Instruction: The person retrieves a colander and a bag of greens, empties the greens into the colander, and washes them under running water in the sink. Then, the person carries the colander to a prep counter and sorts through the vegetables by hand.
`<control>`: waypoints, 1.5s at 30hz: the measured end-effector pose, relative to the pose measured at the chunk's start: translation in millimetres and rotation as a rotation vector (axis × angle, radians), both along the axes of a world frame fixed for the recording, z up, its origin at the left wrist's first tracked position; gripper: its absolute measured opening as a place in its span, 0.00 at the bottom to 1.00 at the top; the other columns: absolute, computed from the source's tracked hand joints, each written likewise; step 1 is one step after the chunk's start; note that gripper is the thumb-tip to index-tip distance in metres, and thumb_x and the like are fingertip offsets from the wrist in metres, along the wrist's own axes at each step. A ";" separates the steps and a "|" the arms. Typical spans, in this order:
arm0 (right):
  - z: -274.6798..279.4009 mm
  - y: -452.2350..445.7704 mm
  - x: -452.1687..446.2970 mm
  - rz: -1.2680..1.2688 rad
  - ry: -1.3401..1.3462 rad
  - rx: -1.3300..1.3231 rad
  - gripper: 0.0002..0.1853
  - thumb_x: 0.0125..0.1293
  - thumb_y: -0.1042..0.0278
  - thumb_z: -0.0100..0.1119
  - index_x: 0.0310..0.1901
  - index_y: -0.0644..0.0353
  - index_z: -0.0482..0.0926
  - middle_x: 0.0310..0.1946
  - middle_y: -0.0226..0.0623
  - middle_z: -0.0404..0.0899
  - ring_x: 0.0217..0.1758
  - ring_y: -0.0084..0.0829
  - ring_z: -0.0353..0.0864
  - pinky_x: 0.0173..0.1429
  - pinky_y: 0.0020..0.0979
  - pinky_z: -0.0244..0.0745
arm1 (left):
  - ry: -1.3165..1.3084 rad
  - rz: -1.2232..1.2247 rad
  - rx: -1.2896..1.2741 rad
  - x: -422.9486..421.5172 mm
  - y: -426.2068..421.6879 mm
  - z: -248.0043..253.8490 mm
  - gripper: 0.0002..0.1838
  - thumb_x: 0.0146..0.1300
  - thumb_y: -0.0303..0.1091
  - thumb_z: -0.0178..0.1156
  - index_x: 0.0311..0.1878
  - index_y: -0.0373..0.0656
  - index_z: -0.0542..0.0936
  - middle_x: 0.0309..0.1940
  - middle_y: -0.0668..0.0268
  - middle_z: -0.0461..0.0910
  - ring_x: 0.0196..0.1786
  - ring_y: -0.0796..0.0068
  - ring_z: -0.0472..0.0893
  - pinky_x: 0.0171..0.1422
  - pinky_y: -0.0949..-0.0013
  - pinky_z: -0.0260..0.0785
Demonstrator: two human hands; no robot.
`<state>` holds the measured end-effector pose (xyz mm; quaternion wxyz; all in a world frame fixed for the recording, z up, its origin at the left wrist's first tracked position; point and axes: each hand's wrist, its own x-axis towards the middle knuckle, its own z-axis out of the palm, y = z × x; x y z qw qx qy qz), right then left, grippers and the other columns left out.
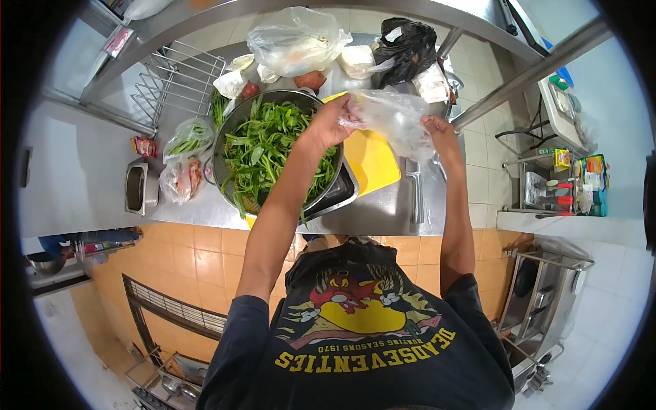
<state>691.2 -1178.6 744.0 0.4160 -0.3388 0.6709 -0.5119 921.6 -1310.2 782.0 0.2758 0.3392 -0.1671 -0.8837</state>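
Observation:
Between my two hands a clear plastic bag [395, 117] is stretched out above a yellow cutting board [374, 164]. My left hand [333, 123] grips the bag's left side, its fingers closed on the plastic. At the bag's right edge my right hand [439, 127] pinches it. Under my left forearm stands a large round colander [219, 154] heaped with leafy greens [266, 140]. A black tray [342, 195] lies partly beneath it. A knife [415, 191] rests on the steel table, below my right hand.
Along the back are a full clear bag [298, 44], a black plastic bag [408, 48], a white package [357, 61] and a reddish-brown root [309, 80]. Left are a wire rack [178, 78], bagged greens [188, 139] and a steel container [141, 186]. A metal post [533, 72] rises at right.

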 end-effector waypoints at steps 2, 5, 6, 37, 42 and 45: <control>-8.1 -6.9 0.6 -0.174 -0.461 -0.058 0.10 0.67 0.65 0.49 0.42 0.63 0.76 0.36 0.37 0.79 0.38 0.29 0.80 0.46 0.37 0.79 | 0.015 -0.099 -0.052 0.8 2.9 -4.6 0.17 0.63 0.38 0.55 0.50 0.36 0.68 0.41 0.60 0.75 0.39 0.69 0.78 0.38 0.71 0.76; -2.6 -18.9 -5.6 -0.397 -1.118 -0.108 0.12 0.68 0.67 0.44 0.42 0.65 0.75 0.36 0.42 0.78 0.36 0.36 0.81 0.42 0.38 0.82 | -0.285 -0.247 -0.416 3.6 15.6 12.0 0.18 0.59 0.42 0.62 0.46 0.41 0.73 0.40 0.61 0.76 0.42 0.70 0.77 0.38 0.70 0.73; -10.7 -20.5 -16.3 -0.327 -1.093 -0.147 0.12 0.68 0.67 0.43 0.42 0.65 0.75 0.36 0.43 0.78 0.36 0.37 0.81 0.40 0.38 0.83 | -0.429 -0.279 -0.571 4.2 26.6 24.6 0.17 0.59 0.43 0.62 0.44 0.42 0.75 0.39 0.61 0.77 0.42 0.70 0.77 0.40 0.69 0.72; -11.6 -35.5 -25.0 0.006 -0.295 -0.162 0.22 0.57 0.54 0.64 0.48 0.60 0.76 0.45 0.34 0.75 0.51 0.25 0.70 0.59 0.28 0.62 | -1.333 -0.351 -1.541 0.0 9.6 -1.6 0.38 0.52 0.38 0.62 0.67 0.49 0.59 0.52 0.46 0.63 0.43 0.41 0.76 0.49 0.52 0.71; 17.7 -22.9 0.2 -0.140 0.652 -0.349 0.14 0.62 0.65 0.57 0.48 0.59 0.77 0.45 0.38 0.77 0.53 0.34 0.73 0.56 0.32 0.66 | -1.279 -0.363 -1.580 -12.9 5.6 -2.8 0.40 0.49 0.36 0.64 0.67 0.51 0.59 0.52 0.46 0.62 0.43 0.41 0.76 0.49 0.53 0.72; 37.8 -21.3 35.7 0.067 0.550 -0.329 0.12 0.62 0.67 0.55 0.46 0.60 0.78 0.43 0.44 0.78 0.47 0.43 0.76 0.53 0.36 0.69 | -1.222 -0.467 -1.587 -21.2 -1.7 -4.3 0.38 0.49 0.40 0.65 0.66 0.57 0.62 0.57 0.43 0.61 0.46 0.44 0.76 0.51 0.56 0.71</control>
